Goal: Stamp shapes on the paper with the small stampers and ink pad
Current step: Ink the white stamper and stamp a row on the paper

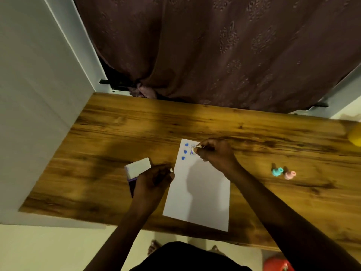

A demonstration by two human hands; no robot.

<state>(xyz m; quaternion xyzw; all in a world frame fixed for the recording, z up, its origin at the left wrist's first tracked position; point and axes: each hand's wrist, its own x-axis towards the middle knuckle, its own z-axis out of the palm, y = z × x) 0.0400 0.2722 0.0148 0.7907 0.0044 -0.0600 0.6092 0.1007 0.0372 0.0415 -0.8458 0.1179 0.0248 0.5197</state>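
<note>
White paper [201,192], three blue hearts [184,151]; right fingers [199,146] pinching stamper [193,149], left hand [152,180] gripping ink pad [137,168].

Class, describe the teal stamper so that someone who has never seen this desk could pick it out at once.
Start at the white paper on the wooden desk, then look to its right, past the right hand. Two small stampers stand there side by side on the bare wood. The teal stamper is the one nearer the paper; its neighbour, the pink stamper, is farther right.
</note>
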